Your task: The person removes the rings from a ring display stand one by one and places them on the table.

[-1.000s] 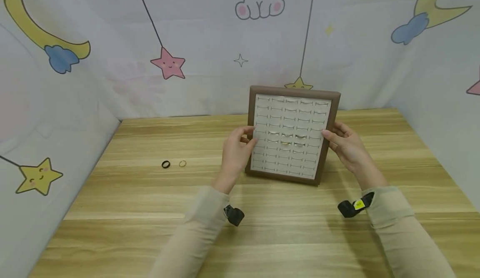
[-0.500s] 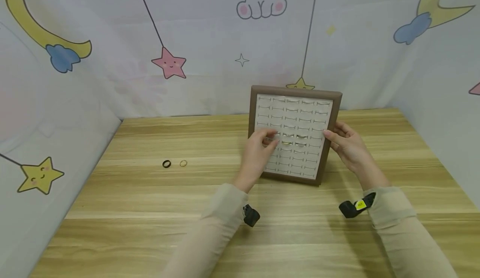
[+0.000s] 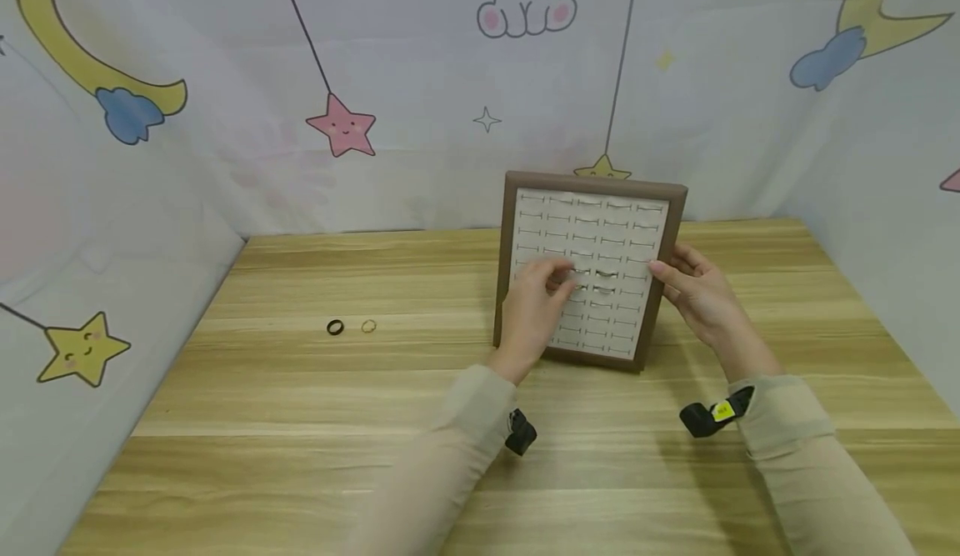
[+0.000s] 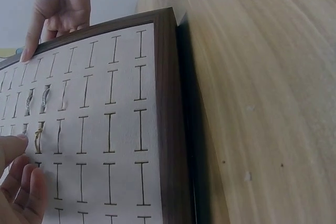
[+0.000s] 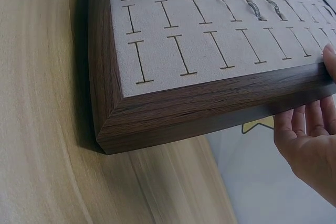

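Observation:
A ring display board (image 3: 621, 323) with a brown frame and slotted white pad stands tilted on the table. My right hand (image 3: 703, 302) grips its right edge, thumb on the front and fingers behind. My left hand (image 3: 534, 306) is in front of the pad, thumb and fingers bent and apart, fingertips right at the middle rings. In the left wrist view, a fingertip meets a silver ring (image 4: 24, 128), with a gold ring (image 4: 38, 137) beside it. Two more silver rings, one of them a patterned ring (image 4: 45, 98), sit in slots nearby. The left part of the pad is hidden behind my left hand.
On the table's left side lie a black ring (image 3: 335, 328) and a thin gold ring (image 3: 369, 327). The wood-grain table (image 3: 300, 423) ends at a white printed cloth backdrop (image 3: 420, 181) behind the board, with cloth walls at both sides.
My left hand has moved right, from the board's left edge across the pad to the middle rings. The right hand keeps its grip; the board and loose rings stay put.

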The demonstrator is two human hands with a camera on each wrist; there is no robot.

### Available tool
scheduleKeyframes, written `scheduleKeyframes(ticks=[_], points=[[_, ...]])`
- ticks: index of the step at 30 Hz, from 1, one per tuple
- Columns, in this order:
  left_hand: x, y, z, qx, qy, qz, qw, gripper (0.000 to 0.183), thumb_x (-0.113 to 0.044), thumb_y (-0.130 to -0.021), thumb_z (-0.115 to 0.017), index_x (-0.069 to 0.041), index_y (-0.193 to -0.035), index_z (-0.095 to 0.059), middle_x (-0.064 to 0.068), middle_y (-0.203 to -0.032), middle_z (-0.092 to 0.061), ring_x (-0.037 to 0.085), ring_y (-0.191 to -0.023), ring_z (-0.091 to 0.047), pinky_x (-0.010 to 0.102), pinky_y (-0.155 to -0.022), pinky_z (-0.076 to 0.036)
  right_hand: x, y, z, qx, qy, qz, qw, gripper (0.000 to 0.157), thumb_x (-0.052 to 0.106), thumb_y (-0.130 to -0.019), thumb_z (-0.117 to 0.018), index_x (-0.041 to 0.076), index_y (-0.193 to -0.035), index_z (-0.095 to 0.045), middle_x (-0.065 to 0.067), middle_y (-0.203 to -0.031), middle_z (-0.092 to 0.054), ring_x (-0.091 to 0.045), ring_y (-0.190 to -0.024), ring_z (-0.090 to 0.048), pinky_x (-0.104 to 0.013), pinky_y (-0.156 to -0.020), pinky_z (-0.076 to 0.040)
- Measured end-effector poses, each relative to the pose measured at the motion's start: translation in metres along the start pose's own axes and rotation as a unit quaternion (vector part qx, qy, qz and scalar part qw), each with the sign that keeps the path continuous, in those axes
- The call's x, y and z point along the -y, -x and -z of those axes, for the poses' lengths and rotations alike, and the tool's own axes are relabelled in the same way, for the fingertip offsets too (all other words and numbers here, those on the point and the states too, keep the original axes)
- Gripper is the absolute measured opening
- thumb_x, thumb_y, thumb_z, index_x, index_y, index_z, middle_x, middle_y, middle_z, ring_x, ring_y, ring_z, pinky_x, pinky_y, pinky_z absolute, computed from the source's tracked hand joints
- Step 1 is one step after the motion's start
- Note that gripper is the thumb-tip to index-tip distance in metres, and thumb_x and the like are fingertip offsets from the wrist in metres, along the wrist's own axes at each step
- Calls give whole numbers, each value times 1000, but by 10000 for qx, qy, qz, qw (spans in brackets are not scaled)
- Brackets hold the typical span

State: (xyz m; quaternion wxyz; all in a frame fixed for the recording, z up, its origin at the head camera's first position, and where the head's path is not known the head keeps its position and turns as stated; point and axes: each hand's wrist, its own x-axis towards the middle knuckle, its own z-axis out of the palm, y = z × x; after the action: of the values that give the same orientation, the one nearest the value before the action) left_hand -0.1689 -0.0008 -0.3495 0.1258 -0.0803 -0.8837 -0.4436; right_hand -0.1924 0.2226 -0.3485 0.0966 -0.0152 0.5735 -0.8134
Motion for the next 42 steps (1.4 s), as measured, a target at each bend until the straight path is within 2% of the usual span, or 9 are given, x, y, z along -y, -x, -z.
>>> scheduleKeyframes(ticks=[5, 9, 18, 27, 31, 37, 42], points=[[-3, -1, -4, -106, -556, -185, 9982, 22, -24, -89, -68, -16, -109, -69, -2, -102, -68, 10, -88, -64, 17, -70, -51, 0, 1, 0, 5, 63, 17, 10000, 29, 4, -91, -61, 18, -115, -52, 8, -104, -58, -3, -93, -57, -14, -81, -49], [-5, -2, -6, -117, -790, -303, 9963, 20, -24, -89, -67, -16, -107, -69, -2, -100, -68, 9, -86, -64, 16, -70, -51, 0, 1, 0, -8, 45, 42, 10000, 28, 4, -91, -61, 19, -113, -55, 8, -102, -59, -4, -92, -57, -14, -81, -50], [-6, -3, -9, -100, -1058, -278, 9939, 17, -28, -90, -66, -16, -102, -68, -3, -99, -66, 8, -83, -62, 14, -64, -48, 0, 0, 0, -27, 199, 4, 9998, 30, 6, -91, -62, 18, -117, -50, 9, -105, -57, -3, -94, -56, -13, -82, -48], [-4, -3, -7, 37, -1059, -330, 9938, 13, -27, -91, -64, -16, -96, -67, -2, -100, -65, 10, -88, -63, 18, -70, -51, 1, 0, -1, -41, 235, -9, 9997, 31, 7, -91, -62, 18, -116, -48, 9, -105, -57, -2, -94, -56, -13, -83, -49], [-5, -3, -5, 215, -899, -219, 9955, 14, -28, -90, -63, -16, -95, -67, -2, -105, -64, 11, -91, -62, 21, -74, -52, 2, 1, -1, -43, 211, -9, 9998, 31, 6, -91, -63, 17, -116, -49, 9, -105, -57, -2, -94, -56, -13, -82, -49], [-13, -1, 2, 480, -269, 276, 9981, 16, -29, -89, -65, -14, -93, -68, -2, -110, -64, 12, -94, -62, 26, -78, -51, 2, 1, -2, -78, 241, -49, 9997, 31, 7, -90, -63, 18, -116, -49, 10, -105, -57, -2, -94, -56, -13, -83, -48], [-20, 0, 10, 609, 424, 641, 9952, 15, -26, -89, -66, -13, -94, -67, 0, -105, -68, 13, -91, -64, 22, -71, -49, 2, 1, -2, -90, 209, -26, 9997, 31, 6, -90, -63, 18, -115, -49, 9, -104, -57, -2, -93, -56, -13, -82, -49]])
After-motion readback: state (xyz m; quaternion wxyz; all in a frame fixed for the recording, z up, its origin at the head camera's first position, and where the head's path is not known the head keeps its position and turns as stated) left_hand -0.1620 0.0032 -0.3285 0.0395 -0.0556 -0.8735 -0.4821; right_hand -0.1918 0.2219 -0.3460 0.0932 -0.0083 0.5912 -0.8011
